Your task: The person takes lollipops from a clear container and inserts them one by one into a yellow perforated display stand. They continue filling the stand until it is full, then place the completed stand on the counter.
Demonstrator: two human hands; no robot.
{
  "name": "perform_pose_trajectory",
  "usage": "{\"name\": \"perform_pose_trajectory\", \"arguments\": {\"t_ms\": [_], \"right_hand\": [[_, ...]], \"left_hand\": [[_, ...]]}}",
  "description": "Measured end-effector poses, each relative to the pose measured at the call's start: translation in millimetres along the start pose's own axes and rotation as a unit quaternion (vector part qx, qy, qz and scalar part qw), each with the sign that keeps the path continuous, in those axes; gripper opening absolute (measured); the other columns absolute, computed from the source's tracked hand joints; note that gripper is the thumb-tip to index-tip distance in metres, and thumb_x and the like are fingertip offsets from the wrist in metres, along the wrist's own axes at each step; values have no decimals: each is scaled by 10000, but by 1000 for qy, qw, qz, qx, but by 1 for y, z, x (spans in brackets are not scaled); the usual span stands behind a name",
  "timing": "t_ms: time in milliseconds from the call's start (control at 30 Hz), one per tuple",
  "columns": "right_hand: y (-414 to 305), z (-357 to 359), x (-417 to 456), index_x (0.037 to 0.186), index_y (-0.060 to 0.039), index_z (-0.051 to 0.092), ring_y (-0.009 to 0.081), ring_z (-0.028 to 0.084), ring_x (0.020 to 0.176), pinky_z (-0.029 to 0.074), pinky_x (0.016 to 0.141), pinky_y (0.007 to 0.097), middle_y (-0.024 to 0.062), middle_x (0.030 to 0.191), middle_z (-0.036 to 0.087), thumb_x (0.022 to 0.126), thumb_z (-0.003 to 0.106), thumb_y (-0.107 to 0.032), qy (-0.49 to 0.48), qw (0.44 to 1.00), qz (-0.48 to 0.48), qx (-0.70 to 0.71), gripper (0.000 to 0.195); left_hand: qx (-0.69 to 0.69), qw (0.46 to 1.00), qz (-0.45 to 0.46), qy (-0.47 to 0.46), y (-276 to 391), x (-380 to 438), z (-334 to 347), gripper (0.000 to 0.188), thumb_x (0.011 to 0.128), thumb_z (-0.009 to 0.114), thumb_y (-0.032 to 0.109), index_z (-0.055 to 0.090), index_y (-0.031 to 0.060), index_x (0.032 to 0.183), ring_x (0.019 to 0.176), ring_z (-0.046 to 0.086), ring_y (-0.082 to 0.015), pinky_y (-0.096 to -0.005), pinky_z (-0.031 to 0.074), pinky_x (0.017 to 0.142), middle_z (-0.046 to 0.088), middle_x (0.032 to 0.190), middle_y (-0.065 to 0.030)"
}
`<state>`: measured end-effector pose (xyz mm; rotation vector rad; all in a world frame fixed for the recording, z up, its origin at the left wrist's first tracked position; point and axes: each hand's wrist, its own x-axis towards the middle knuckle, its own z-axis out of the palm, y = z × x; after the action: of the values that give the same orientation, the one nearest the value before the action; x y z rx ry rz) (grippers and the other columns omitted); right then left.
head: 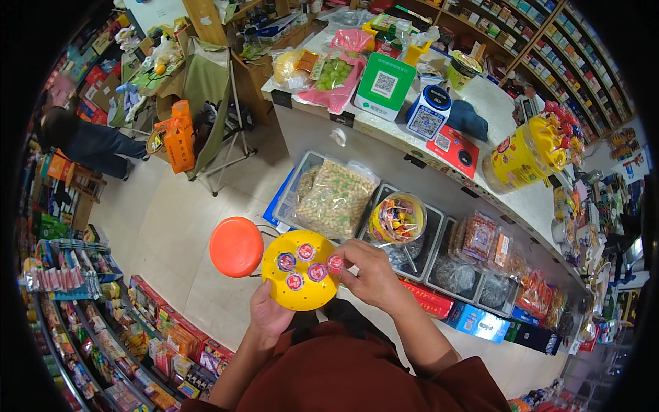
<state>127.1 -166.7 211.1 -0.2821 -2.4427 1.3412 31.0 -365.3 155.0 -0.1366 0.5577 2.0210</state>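
Observation:
My left hand (270,309) grips the lower left rim of a round yellow plastic lid (278,298) with small holes. Several wrapped lollipops (306,252) stand on the lid, seen from above. At the lid's right edge, my right hand (368,270) pinches one red-wrapped lollipop (335,263) between thumb and fingers; its stick is hidden. Behind my right hand, an open clear and yellow plastic jar (398,218) holds loose lollipops. On the counter at the right stands a yellow lollipop jar (520,157) with lollipops in its top.
A white counter (494,108) runs along the back right, with payment code stands (386,85). Bins with a bag of peanuts (337,198) sit below it. An orange-red stool (236,246) is left of the lid. Snack shelves (118,350) curve at lower left; a person (87,136) stands far left.

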Motion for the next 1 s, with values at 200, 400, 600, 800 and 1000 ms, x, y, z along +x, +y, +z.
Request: {"name": "perform_pose_trajectory", "arguments": {"t_ms": [200,400,600,800,1000], "right_hand": [[50,-27,19,875,-22,616,245,612,741,485,672,333,119,830,639,815,603,-108,55,988,132,66,105],[207,-59,23,952,-3,649,283,649,831,509,768,368,137,956,665,789,584,-189,-103,861,340,-363,256],[268,-39,15,1133,-11,603,261,568,1101,477,901,350,147,1218,569,744,619,-261,-177,803,405,-400,463],[225,-45,35,1087,-51,645,242,595,1069,494,860,368,117,1162,612,816,562,-160,-234,759,394,-463,303],[169,-87,39,956,-28,670,258,644,931,511,777,370,106,1039,660,836,561,-159,-154,800,364,-451,208]], "left_hand": [[-38,999,19,18,5,0,-4,563,916,468,419,357,104,1369,1262,405,-292,-490,302,1054,417,1384,-94],[-72,997,12,22,10,5,10,542,955,340,466,357,123,1373,1277,387,-292,-492,289,1058,389,1408,-81],[-83,996,24,7,16,3,9,538,953,346,463,361,130,1375,1292,371,-293,-494,272,1067,384,1415,-77],[-104,993,52,-29,23,4,10,495,955,390,380,369,112,1371,1298,367,-287,-489,262,1075,405,1403,-81],[-74,994,54,-66,29,9,12,474,921,490,269,386,106,1353,1282,386,-301,-502,281,1063,430,1379,-91]]}}
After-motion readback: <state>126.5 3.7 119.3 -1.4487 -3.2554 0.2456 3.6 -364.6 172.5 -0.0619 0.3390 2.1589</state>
